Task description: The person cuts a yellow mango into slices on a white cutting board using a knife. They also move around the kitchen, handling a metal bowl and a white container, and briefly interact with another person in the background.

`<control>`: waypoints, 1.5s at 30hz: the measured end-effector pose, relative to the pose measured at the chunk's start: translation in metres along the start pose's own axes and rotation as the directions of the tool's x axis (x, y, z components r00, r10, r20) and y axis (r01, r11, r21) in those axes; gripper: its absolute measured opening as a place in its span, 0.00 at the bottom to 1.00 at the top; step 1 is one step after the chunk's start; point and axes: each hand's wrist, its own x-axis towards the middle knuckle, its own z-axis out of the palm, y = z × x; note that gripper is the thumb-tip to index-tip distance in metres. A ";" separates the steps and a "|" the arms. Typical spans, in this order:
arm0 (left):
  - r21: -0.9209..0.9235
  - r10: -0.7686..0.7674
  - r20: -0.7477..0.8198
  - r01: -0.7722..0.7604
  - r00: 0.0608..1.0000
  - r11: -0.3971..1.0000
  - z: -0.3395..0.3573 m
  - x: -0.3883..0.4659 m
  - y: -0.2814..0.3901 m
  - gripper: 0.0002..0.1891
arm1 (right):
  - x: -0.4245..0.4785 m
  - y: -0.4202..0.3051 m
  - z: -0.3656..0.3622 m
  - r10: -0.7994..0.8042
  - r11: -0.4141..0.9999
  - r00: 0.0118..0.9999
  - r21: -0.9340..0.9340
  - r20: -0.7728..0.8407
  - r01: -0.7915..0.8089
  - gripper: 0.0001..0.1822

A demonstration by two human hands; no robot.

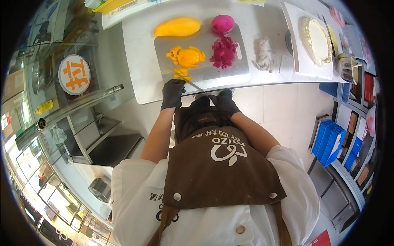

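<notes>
My right hand (pixel 226 103), in a black glove, grips a knife (pixel 198 87) at the table's front edge. Its thin blade slants up and left across a mango piece (pixel 181 73). My left hand (pixel 173 94), gloved in black too, has its fingertips on the near end of that piece. A metal-grey cutting board (pixel 212 75) lies beneath. Diced mango (pixel 186 57) sits on it just beyond the blade, and diced magenta dragon fruit (pixel 224 53) is to the right. At the board's far edge rest a peeled mango (pixel 178 26) and a peeled dragon fruit (pixel 223 24).
A crumpled white cloth (pixel 264 55) lies right of the board. Farther right, a round cream-covered cake (pixel 315 41) stands on a white board (pixel 297 66). Blue crates (pixel 327 141) are by the right-hand shelving. A glass panel with a metal rail (pixel 92 98) runs along the left.
</notes>
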 end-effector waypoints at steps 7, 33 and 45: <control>-0.246 0.008 0.093 0.015 0.996 0.969 -0.011 -0.002 -0.016 0.11 | 0.006 -0.012 -0.015 0.020 0.995 1.000 0.098 0.002 -0.020 0.30; 0.426 0.488 -0.204 -0.372 0.849 0.825 -0.010 0.032 0.007 0.25 | -0.013 0.012 -0.004 0.150 0.929 0.973 0.362 -0.178 -0.077 0.23; -0.170 0.367 -0.072 -0.374 0.927 0.912 -0.013 0.098 0.017 0.24 | -0.006 0.048 0.056 0.409 0.743 0.896 0.633 -0.172 -0.217 0.20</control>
